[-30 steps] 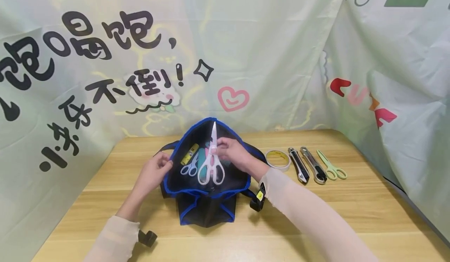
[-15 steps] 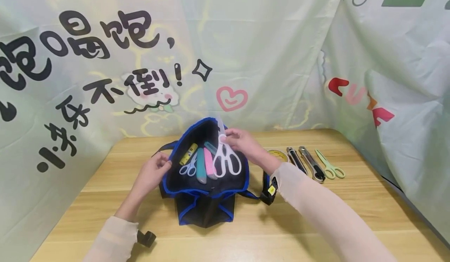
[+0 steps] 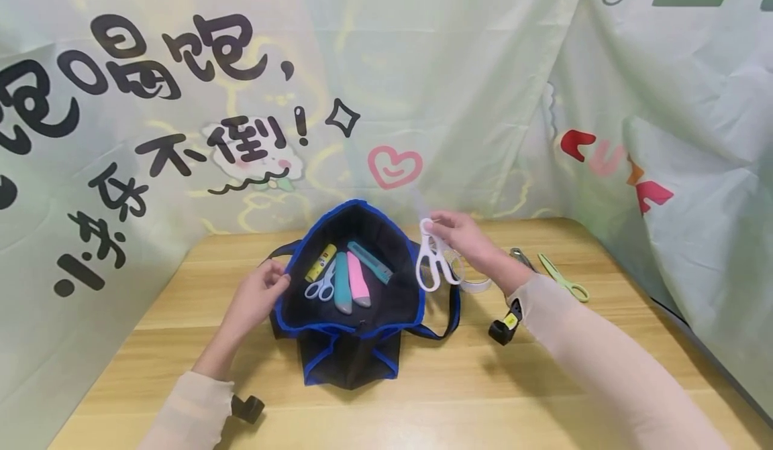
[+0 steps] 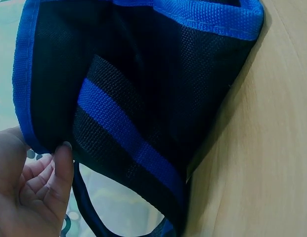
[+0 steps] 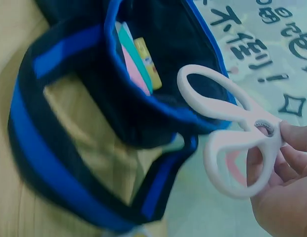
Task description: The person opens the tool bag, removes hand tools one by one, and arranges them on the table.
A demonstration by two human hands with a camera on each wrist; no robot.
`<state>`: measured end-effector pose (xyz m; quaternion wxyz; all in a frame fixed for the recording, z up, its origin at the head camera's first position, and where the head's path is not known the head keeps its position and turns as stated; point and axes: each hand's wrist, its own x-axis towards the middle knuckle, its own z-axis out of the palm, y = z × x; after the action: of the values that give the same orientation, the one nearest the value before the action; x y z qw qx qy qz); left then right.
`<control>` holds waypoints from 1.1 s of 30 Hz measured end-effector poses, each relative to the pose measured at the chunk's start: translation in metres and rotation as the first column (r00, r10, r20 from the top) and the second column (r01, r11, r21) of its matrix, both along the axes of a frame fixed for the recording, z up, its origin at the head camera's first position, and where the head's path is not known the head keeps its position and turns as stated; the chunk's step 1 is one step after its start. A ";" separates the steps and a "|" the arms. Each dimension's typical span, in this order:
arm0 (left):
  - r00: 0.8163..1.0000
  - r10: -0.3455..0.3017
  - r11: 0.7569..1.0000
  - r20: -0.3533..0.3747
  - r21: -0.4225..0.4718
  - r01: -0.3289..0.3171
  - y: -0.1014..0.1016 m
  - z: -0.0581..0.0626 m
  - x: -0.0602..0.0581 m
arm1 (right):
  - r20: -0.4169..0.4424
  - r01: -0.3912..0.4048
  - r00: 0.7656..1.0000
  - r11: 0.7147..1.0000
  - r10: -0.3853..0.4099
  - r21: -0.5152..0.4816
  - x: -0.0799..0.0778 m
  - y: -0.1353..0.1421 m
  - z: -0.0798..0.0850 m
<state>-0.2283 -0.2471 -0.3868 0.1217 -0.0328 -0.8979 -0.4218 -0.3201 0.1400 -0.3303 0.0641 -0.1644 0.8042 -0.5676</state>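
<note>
White scissors in the right hand, beside a bag

White scissors (image 5: pixel 247 122): up in the air at the bag's right rim. Loops hang low; pale blades point up, faint against the cloth. Right hand (image 3: pixel 464 237): fingers pinch the scissors near the pivot.

Bag (image 3: pixel 351 361): black, blue trim, mouth gaping, standing on the bench. Left hand (image 3: pixel 258 296): fingers gripping the left rim.

Inside the bag, 5 items. Yellow tube (image 3: pixel 321 263) farthest left, small blue scissors (image 3: pixel 325 285) just beside. Then a teal tool (image 3: pixel 342 284) and a pink tool (image 3: pixel 359 281), side by side, both grey-ended. 2nd teal tool (image 3: pixel 370 262) slants to their right.

On the bench (image 3: pixel 447 396), right of the bag: tape roll (image 3: pixel 476 286), partly hidden; a knife (image 3: pixel 523 258), mostly behind the right arm; green scissors (image 3: pixel 564 279), farthest right.

Behind: pale printed cloth (image 3: pixel 471 101), pink heart (image 3: pixel 395 167).
</note>
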 end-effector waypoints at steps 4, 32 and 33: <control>1.000 0.008 1.000 -0.006 0.000 -0.008 -0.002 -0.001 0.001 | -0.011 0.031 0.999 0.999 -0.030 0.031 -0.003 0.022 -0.002; 1.000 0.019 1.000 -0.010 0.005 -0.019 -0.003 -0.001 0.001 | -0.068 0.270 0.963 0.914 -0.262 0.304 0.004 0.196 -0.019; 1.000 0.017 1.000 -0.010 0.008 -0.017 -0.003 -0.001 0.001 | -0.069 0.276 0.961 0.909 -0.268 0.312 0.004 0.202 -0.022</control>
<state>-0.2268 -0.2502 -0.3874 0.1300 -0.0267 -0.8959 -0.4240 -0.3158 0.3424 -0.3518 0.0001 -0.0455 0.9009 -0.4316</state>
